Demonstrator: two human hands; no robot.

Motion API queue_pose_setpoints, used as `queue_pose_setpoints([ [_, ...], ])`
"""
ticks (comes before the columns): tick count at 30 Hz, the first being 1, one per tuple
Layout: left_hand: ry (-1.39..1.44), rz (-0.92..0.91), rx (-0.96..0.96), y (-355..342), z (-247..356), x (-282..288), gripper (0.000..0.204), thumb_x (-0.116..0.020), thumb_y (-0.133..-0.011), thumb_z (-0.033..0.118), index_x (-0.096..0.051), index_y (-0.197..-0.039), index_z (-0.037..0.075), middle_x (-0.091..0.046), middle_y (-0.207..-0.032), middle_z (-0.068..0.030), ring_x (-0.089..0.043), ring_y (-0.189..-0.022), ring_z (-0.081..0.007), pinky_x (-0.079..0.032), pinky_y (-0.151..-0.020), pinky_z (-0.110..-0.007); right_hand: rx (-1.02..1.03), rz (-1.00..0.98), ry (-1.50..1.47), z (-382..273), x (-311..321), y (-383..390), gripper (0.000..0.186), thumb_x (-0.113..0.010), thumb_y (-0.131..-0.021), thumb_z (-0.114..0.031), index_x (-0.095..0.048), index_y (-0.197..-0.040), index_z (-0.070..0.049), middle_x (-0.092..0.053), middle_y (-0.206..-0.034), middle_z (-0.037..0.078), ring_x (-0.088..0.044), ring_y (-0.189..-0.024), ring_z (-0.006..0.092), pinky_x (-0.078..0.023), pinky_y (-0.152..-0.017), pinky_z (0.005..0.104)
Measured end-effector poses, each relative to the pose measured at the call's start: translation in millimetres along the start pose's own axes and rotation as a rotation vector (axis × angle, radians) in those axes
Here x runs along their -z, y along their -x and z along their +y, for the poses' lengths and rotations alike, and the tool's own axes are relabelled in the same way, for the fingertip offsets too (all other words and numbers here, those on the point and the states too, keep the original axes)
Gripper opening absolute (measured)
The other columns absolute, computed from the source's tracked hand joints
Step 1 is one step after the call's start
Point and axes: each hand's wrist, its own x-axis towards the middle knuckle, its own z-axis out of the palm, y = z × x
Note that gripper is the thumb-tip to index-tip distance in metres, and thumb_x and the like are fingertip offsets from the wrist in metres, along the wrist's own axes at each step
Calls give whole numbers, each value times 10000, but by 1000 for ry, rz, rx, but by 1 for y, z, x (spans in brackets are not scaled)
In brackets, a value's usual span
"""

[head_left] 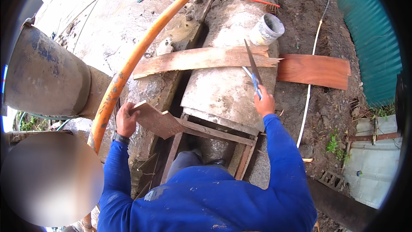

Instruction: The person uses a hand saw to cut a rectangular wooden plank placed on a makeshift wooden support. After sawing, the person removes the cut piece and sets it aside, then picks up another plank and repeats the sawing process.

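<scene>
My left hand [127, 121] is closed on the edge of a short brown board [155, 121] with a stepped, uneven outline. In my right hand [265, 104] is the blue handle of a handsaw [253, 63], its dark blade pointing away from me. Behind the blade, a long pale wooden strip [193, 60] with a splintered right end lies across a whitish slab [223, 90]. A reddish-brown plank [313, 70] lies just right of that end. Whether the saw touches the strip, I cannot tell.
I stand within a wooden frame [214, 134]. An orange pipe [141, 38] curves up on the left beside a large mud-stained container [47, 71]. A whitish bucket [268, 30] tilts on the slab's far end. A white hose [316, 38] and green corrugated sheet [369, 30] are at right.
</scene>
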Motion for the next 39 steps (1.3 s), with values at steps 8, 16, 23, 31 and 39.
queue_pose_setpoints([
  [8, 100, -110, 146, -10, -10, 2, 200, -788, -874, 92, -708, -1040, 15, -707, -934, -174, -728, -921, -338, -553, -832, -417, 14, -103, 161, -1, -29, -96, 444, -704, -979, -300, -664, -1411, -202, -779, -1079, 234, -741, -970, 482, -580, -847, 605],
  [16, 75, -96, 270, 8, -11, -15, 198, -775, -929, 136, -649, -1018, 12, -652, -822, -166, -639, -759, -278, -515, -734, -419, 19, -285, 334, 39, -76, -144, 532, -757, -970, -241, -629, -1485, -209, -777, -1218, 206, -732, -1128, 438, -562, -962, 565],
  [23, 57, 71, 369, 31, 15, -36, 212, -780, -930, 135, -623, -990, 6, -647, -798, -128, -634, -759, -181, -517, -717, -399, -31, -327, 274, 75, -115, -123, 614, -723, -991, -160, -548, -1578, -204, -627, -1558, 122, -603, -1410, 340, -455, -1146, 538],
  [31, -45, 193, 431, 28, 36, -59, 209, -784, -919, 133, -637, -980, -1, -683, -813, -123, -664, -752, -195, -550, -731, -397, 72, -248, 179, 80, -113, -118, 577, -730, -973, -185, -589, -1532, -174, -653, -1330, 116, -592, -1338, 354, -450, -1126, 535],
  [39, -91, 254, 385, 1, 53, -67, 226, -780, -935, 171, -642, -981, -2, -684, -814, -134, -673, -770, -228, -551, -756, -409, 330, 72, -135, 46, -104, -105, 396, -723, -926, -146, -716, -1319, -97, -658, -1217, 149, -618, -1246, 360, -495, -1076, 499],
])
